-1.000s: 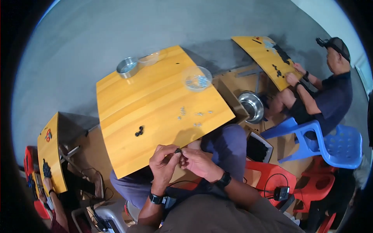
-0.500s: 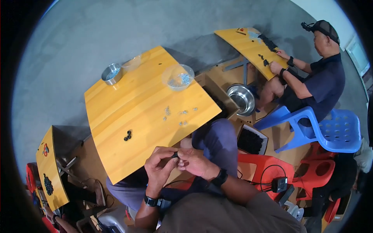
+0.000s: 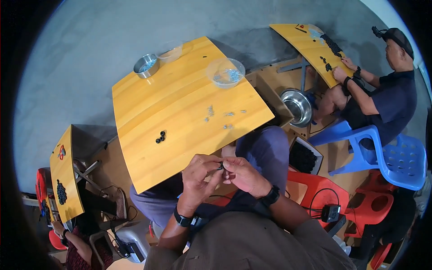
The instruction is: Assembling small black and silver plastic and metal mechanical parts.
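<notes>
A small black round part [image 3: 220, 166] is pinched between the fingertips of my left hand [image 3: 197, 174] and my right hand [image 3: 244, 174], which meet just off the near edge of the yellow table [image 3: 148, 103]. Both hands are closed around it, so much of the part is hidden. Several black round parts [image 3: 160, 137] sit together on the tabletop ahead of my left hand. Small silvery metal pieces [image 3: 229, 114] lie in loose groups toward the table's right side.
A clear plastic bowl [image 3: 213, 79] and a steel bowl [image 3: 154, 70], both with small metal pieces, stand at the far side. Beside the table are an open box [image 3: 281, 105], a steel basin [image 3: 297, 107] and a tray of black parts [image 3: 302, 156]. Another person [image 3: 391, 96] works at right.
The whole view has shifted, so the table and my hands appear farther up and right. My hands still hold the black part, with fingers slightly repositioned.
</notes>
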`<state>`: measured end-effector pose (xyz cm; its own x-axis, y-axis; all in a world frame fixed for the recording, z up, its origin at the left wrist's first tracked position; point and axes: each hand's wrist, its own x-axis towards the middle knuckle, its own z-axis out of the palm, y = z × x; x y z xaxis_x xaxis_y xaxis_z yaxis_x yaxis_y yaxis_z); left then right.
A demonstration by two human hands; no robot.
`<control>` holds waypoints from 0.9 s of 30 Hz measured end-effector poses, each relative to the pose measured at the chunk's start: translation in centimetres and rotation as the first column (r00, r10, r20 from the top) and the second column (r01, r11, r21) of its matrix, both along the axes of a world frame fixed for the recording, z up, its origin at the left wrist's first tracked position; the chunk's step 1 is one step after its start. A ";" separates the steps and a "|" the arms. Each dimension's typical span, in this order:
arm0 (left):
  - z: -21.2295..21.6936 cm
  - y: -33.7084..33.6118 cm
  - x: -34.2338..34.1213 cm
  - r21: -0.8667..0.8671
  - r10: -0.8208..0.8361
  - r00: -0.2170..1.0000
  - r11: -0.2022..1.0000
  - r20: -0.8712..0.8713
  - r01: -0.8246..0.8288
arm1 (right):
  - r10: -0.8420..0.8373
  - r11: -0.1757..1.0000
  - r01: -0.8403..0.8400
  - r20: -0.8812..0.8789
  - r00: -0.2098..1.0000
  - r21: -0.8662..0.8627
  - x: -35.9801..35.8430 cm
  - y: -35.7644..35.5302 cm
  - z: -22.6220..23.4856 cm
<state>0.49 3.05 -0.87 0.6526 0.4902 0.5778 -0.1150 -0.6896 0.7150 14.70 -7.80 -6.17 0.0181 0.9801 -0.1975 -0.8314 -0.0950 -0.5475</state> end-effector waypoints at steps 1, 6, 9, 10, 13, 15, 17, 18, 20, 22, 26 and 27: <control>0.0 -0.3 0.1 0.103 0.055 0.998 0.993 -0.010 -0.054 | 0.002 1.000 -0.002 -0.002 1.000 0.001 -0.2 -0.1 -0.1; -0.5 -0.9 0.0 0.293 0.090 0.996 0.952 0.016 -0.091 | -0.030 0.999 0.030 0.004 1.000 -0.042 -0.2 0.1 1.1; -0.9 -0.8 -0.8 -0.170 0.011 0.998 0.985 0.059 0.000 | 0.046 0.995 -0.053 0.081 0.996 0.083 0.5 0.1 0.5; -1.0 -0.7 -1.0 -0.440 -0.003 0.993 0.896 0.118 0.055 | 0.058 0.991 -0.068 0.084 0.995 0.114 0.6 -0.1 0.5; -0.5 0.4 -1.4 -0.552 -0.078 0.983 0.819 0.163 0.157 | 0.082 0.980 -0.112 0.180 0.980 0.162 0.8 0.1 0.5; 0.0 0.8 -1.3 -0.423 -0.157 0.977 0.883 0.141 0.203 | 0.093 0.976 -0.124 0.173 0.981 0.178 0.9 0.1 0.3; 0.2 0.8 -1.3 -0.286 -0.209 0.976 0.933 0.065 0.219 | 0.103 0.971 -0.135 0.168 0.980 0.196 0.8 0.1 0.2; 0.4 0.7 -1.2 -0.246 -0.174 0.984 0.953 0.037 0.178 | 0.102 0.976 -0.128 0.151 0.983 0.177 0.8 0.1 0.2; 0.5 0.4 -1.2 -0.166 -0.136 0.990 0.976 0.019 0.138 | 0.103 0.980 -0.123 0.132 0.986 0.156 0.6 0.1 0.3; 0.6 0.0 -1.1 -0.085 -0.096 0.995 0.992 0.004 0.096 | 0.096 0.990 -0.099 0.039 0.995 0.096 0.2 0.0 0.7; 0.6 -0.3 -0.5 0.070 -0.062 0.998 0.996 -0.006 0.062 | 0.107 0.990 -0.108 0.013 0.994 0.086 0.5 -0.3 -0.8; 0.5 -0.3 -0.3 0.025 -0.077 0.997 0.997 -0.009 0.078 | 0.102 0.992 -0.101 -0.009 0.995 0.069 0.6 -0.4 -1.2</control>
